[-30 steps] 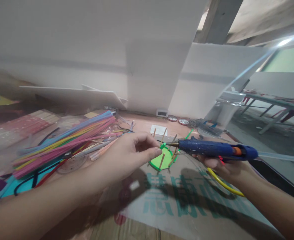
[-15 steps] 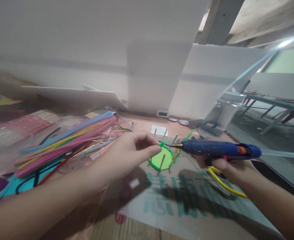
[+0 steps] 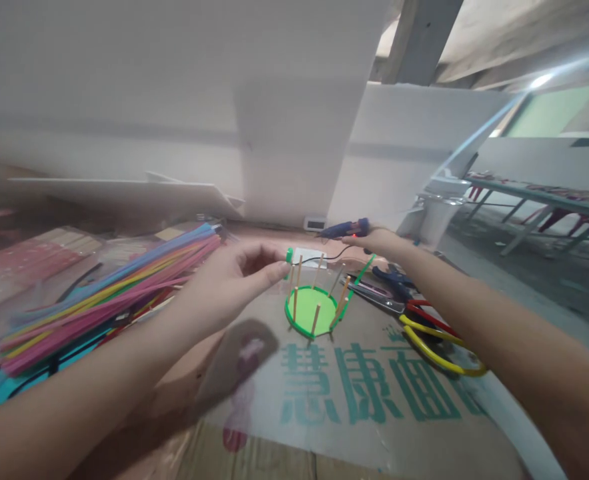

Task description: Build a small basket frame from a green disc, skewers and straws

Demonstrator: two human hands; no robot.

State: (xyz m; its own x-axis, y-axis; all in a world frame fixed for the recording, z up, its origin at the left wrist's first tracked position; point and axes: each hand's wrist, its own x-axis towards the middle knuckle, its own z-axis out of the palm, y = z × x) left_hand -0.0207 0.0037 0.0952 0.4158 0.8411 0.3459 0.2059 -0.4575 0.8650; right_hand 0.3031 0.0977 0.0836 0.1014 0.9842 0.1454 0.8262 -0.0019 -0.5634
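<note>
free: printed cardboard (image 3: 374, 427) in front | blocked: straw bundle (image 3: 109, 293) left, scissors (image 3: 424, 327) right, white boards (image 3: 294, 147) behind

Matt green foam disc (image 3: 310, 311) w/ bare wood sticks (image 3: 315, 319); blue plastic glue gun (image 3: 345, 229), slightly glossy; matt printed cardboard (image 3: 374, 407); smooth plastic straws (image 3: 109, 293); yellow plastic-handled scissors (image 3: 424, 333).

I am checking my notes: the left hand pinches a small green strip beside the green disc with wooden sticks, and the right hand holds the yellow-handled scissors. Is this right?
Not quite. In the head view the right hand holds the blue glue gun near the wall; the yellow-handled scissors lie on the cardboard. The left hand does pinch the green strip.
</note>
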